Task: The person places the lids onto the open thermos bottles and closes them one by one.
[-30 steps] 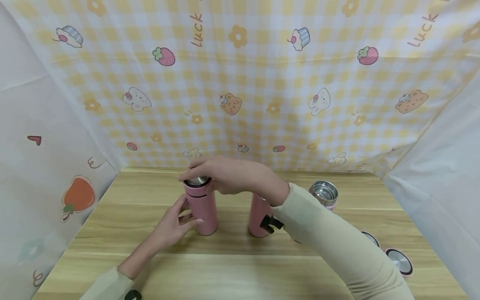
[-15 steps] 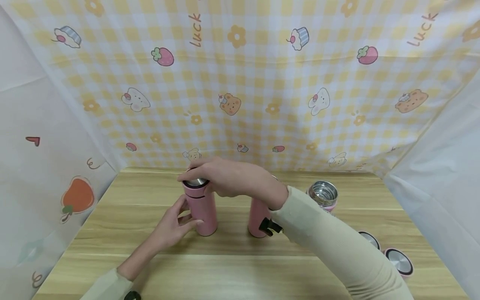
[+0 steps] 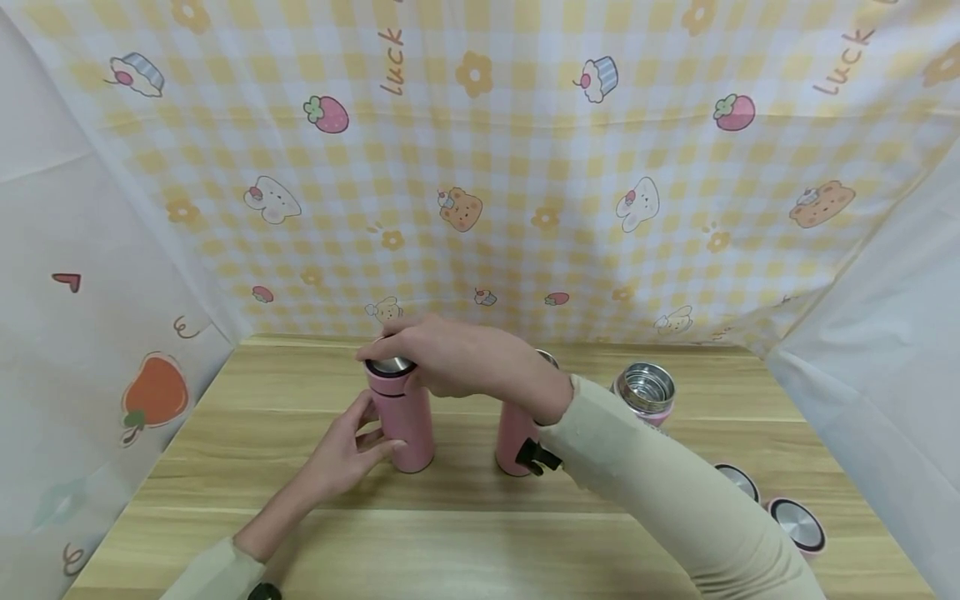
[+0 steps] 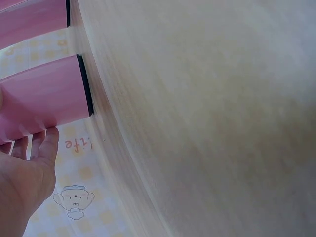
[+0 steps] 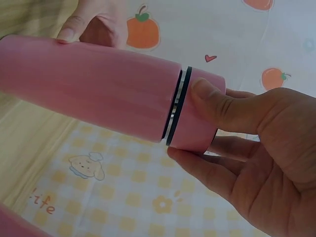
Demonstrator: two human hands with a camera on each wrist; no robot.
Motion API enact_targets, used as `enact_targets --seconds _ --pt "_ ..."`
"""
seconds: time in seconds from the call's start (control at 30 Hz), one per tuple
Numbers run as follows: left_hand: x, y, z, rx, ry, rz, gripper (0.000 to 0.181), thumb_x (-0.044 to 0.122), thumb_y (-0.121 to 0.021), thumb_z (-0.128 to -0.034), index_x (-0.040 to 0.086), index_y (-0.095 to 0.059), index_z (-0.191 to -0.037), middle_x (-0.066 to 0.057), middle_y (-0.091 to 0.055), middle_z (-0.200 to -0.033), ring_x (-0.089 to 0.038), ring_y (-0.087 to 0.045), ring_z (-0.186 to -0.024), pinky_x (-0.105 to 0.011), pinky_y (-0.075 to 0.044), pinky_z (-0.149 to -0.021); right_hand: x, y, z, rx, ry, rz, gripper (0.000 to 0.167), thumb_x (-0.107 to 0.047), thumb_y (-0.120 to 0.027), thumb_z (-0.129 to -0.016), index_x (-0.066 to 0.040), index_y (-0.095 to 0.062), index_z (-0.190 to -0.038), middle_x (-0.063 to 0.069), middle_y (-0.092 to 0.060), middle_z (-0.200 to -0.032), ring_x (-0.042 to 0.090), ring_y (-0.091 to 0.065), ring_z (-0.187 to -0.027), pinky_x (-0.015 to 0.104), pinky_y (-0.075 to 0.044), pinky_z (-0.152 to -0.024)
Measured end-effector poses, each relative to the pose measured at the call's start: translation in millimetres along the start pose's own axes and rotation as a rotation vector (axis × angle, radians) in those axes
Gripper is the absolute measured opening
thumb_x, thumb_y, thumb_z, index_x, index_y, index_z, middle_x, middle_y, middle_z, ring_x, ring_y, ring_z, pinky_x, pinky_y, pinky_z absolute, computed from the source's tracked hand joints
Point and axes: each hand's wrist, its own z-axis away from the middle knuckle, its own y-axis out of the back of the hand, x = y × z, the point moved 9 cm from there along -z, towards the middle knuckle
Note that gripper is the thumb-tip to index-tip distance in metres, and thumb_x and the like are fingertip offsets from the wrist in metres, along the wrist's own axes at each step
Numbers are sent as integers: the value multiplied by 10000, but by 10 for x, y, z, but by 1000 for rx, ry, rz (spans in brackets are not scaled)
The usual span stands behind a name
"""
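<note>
Upright on the wooden table stands a pink thermos flask [image 3: 408,433] with a steel-topped pink lid [image 5: 190,132]. My left hand [image 3: 345,450] holds the flask low on its side, thumb and fingers round it. From above, my right hand [image 3: 457,357] grips the lid, thumb on one side and fingers on the other. In the right wrist view a thin gap with bare metal shows between lid and flask body [image 5: 94,89]. The left wrist view has the flask's dark base and my left hand's fingers [image 4: 48,143] against the pink wall.
Partly behind my right forearm stands a second pink flask [image 3: 513,437]. An uncapped flask [image 3: 649,392] shows its steel mouth further right. Two lids [image 3: 798,527] lie at the table's right side. A checked cloth [image 3: 510,150] hangs behind.
My right wrist and forearm have shifted slightly left and down, and more of the second flask's metal rim shows. Both hands keep their hold; the left has barely moved.
</note>
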Motion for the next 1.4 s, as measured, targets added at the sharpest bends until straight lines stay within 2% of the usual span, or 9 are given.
enact_targets --seconds 0.27,0.57,0.7,0.9,1.1,1.23,1.4 --pt "2 -8 6 1 7 8 630 113 -776 -918 124 -428 -1443 -101 -553 -1391 -291 -516 -1304 -392 -497 -1012 -65 32 -15 33 -27 79 512 -50 -775 -912 -195 -634 -1382 7 -600 -1119 162 -598 -1000 185 -503 -748" --pt "-16 4 5 11 6 -8 613 93 -783 -909 111 -445 -1421 -114 -567 -1366 -273 -531 -1287 -424 -500 -1008 -76 25 -31 43 -74 92 489 -31 -784 -894 -190 -646 -1335 22 -613 -1083 174 -612 -924 218 -521 -683" --pt "-26 0 -1 7 4 0 615 95 -781 -910 111 -442 -1423 -114 -569 -1367 -273 -528 -1291 -422 -499 -1010 -37 23 -28 6 -62 27 502 -44 -758 -921 -179 -618 -1385 27 -597 -1137 161 -585 -980 205 -505 -727" --pt "-15 10 0 2 5 -5 630 103 -778 -915 132 -431 -1441 -104 -555 -1391 -292 -513 -1308 -402 -503 -1006 58 55 -5 -62 -36 -71 628 -65 -741 -941 -197 -510 -1510 32 -564 -1345 130 -560 -1157 196 -491 -852" --pt "-4 4 -1 -4 -4 -2 642 108 -773 -920 133 -420 -1456 -109 -541 -1415 -295 -500 -1324 -402 -500 -1008 71 33 -7 -103 37 -118 671 54 -715 -921 -223 -524 -1502 74 -432 -1545 164 -476 -1337 185 -477 -905" --pt "-5 -6 -7 -9 -10 0 643 107 -768 -924 142 -415 -1461 -102 -540 -1417 -281 -499 -1326 -401 -501 -1008 63 4 -20 -108 70 -158 682 162 -643 -911 -201 -548 -1481 63 -450 -1531 137 -489 -1311 159 -476 -889" --pt "-7 -2 -6 -5 -11 -3 646 101 -771 -921 150 -418 -1460 -94 -548 -1403 -275 -513 -1311 -398 -505 -1004 55 -3 -31 -84 80 -127 665 161 -638 -915 -193 -558 -1473 44 -507 -1460 122 -530 -1220 156 -473 -876"
